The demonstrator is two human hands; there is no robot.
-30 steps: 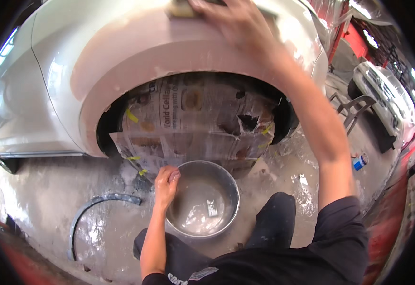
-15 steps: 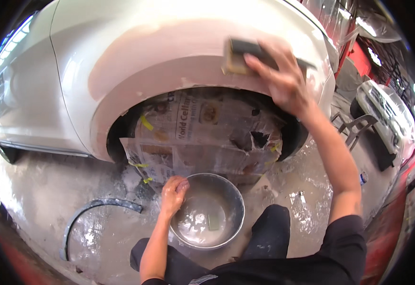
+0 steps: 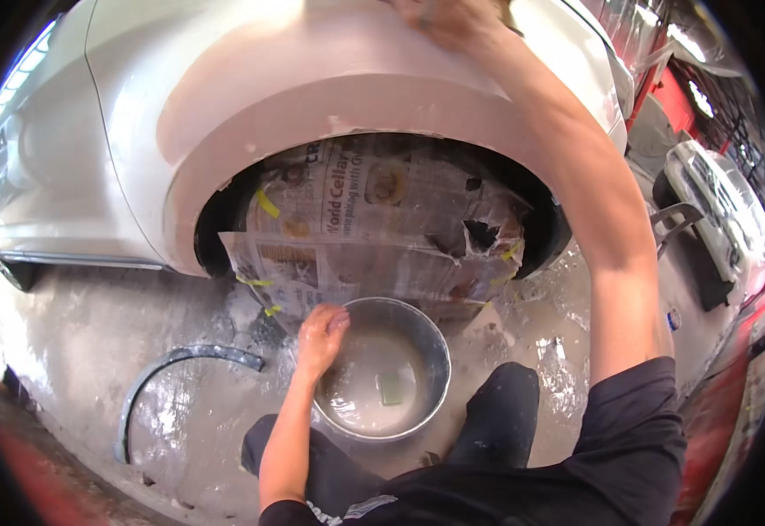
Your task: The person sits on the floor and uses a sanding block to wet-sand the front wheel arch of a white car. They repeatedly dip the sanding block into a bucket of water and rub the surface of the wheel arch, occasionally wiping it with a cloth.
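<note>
Left fingers (image 3: 337, 319) at the basin (image 3: 440, 368): murky water (image 3: 363, 368), green piece (image 3: 389, 388) inside.

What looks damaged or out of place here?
The newspaper on the pale car is torn, with a ragged dark hole toward its right side. A curved strip lies on the wet floor, left of the basin, attached to nothing visible, like a part left loose.

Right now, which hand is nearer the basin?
The left. The left hand is right at the left rim of the basin; the right hand is well beyond it, up at the car above the wheel arch.
</note>
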